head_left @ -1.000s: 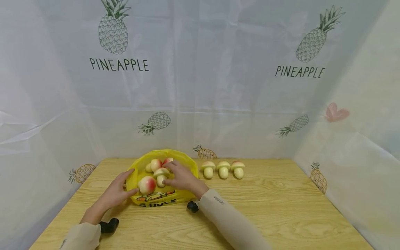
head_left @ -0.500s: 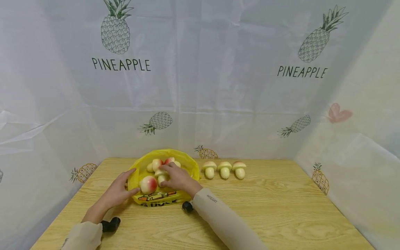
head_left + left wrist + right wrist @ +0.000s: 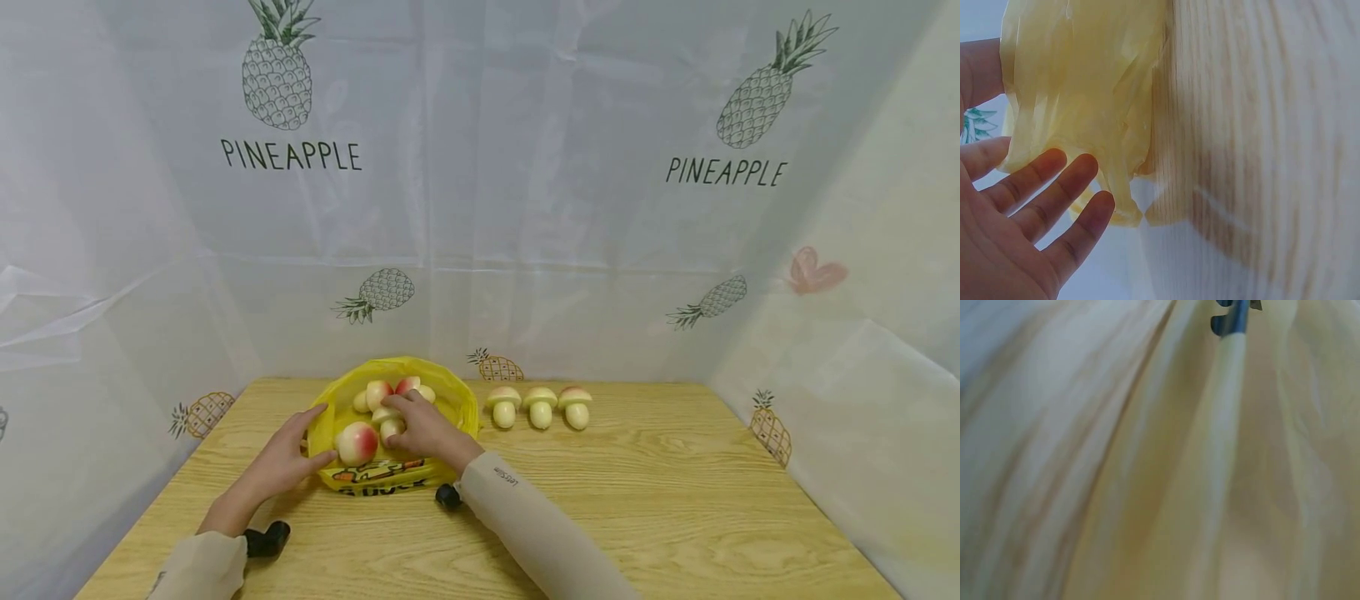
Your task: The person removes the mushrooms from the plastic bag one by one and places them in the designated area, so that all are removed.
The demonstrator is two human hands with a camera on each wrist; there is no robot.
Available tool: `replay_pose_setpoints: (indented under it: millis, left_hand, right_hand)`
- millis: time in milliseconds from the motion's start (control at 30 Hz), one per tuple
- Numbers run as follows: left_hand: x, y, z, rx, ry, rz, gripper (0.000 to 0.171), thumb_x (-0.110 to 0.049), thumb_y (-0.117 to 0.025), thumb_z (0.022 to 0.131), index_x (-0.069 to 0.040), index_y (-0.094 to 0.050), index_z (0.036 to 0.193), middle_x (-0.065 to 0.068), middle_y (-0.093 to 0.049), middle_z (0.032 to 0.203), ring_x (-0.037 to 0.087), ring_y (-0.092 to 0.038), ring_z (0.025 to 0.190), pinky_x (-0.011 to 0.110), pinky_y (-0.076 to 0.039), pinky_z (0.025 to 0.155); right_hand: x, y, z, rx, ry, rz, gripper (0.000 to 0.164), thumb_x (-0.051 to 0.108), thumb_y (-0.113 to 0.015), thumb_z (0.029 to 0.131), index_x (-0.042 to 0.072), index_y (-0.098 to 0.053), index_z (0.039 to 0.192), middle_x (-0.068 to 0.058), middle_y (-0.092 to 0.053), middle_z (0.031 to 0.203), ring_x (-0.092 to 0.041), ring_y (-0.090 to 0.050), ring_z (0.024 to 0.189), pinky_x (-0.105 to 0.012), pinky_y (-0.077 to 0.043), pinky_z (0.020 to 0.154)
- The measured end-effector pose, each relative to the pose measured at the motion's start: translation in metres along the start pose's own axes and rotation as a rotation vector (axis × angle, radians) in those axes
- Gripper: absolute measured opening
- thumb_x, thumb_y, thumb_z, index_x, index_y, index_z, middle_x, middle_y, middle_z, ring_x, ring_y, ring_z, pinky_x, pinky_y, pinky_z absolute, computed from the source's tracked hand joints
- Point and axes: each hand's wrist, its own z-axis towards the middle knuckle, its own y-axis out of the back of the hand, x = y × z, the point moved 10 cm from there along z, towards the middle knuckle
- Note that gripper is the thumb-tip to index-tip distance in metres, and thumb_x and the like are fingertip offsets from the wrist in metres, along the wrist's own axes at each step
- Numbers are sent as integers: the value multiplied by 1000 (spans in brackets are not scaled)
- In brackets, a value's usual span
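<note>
A yellow plastic bag [image 3: 450,392] lies on the table with its mouth spread wide and several toy mushrooms inside. My right hand [image 3: 431,429] reaches in over its right side. Its thumb and fingers pinch a cream toy mushroom [image 3: 390,431] in the middle, partly covering it. Close by is a red-tinted mushroom [image 3: 357,443]; two more lie behind. At the bag's left rim, my left hand [image 3: 281,457] touches the plastic with spread thumb and index finger. In the left wrist view its other fingers [image 3: 1054,206] extend loosely beside the bag. The right wrist view shows only blurred bag and table.
Three toy mushrooms [image 3: 540,408] stand in a row just right of the bag, caps up. The wooden table [image 3: 675,500] ends at a white curtain [image 3: 495,208] printed with pineapples, which also hangs along both sides.
My right hand has shifted slightly left and drawn its fingers in around the middle mushroom. The left hand has stayed at the bag's rim. The view has turned slightly.
</note>
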Motion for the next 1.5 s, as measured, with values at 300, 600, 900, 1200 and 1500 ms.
replay_pose_setpoints:
  millis: [300,600,900,1200,1500]
  left_hand:
    - [2,-1,0,0,4,7,79,-30,-74,85,6,-33,144,27,-46,129,37,-52,106,51,-46,83]
    - [3,-1,0,-1,8,11,80,-30,-73,86,5,-32,144,28,-45,130,37,-52,107,50,-47,83]
    - [5,-2,0,3,10,12,80,-30,-73,85,6,-32,144,29,-43,132,40,-50,110,53,-45,85]
    - [7,-2,1,2,9,13,81,-30,-74,85,6,-32,145,28,-44,130,38,-52,107,52,-46,84]
    - [7,-3,1,2,13,12,80,-28,-74,85,5,-32,145,27,-45,130,38,-52,108,52,-46,85]
  right_hand:
    - [0,0,2,-2,10,32,60,24,-76,83,23,-50,137,-6,-43,132,-11,-49,97,-23,-44,81]
    - [3,7,-4,-5,9,53,61,25,-75,84,21,-48,139,-7,-41,136,-12,-49,104,-23,-44,84]
    - [5,23,-17,-38,13,62,61,27,-73,86,24,-47,141,-5,-38,142,-16,-50,112,-27,-45,88]
    - [3,42,-38,-73,53,79,59,24,-72,87,23,-46,140,-6,-42,137,-15,-51,107,-28,-46,86]
    - [-6,62,-60,-92,78,61,59,23,-69,88,24,-44,142,-4,-39,139,-14,-54,102,-27,-47,82]
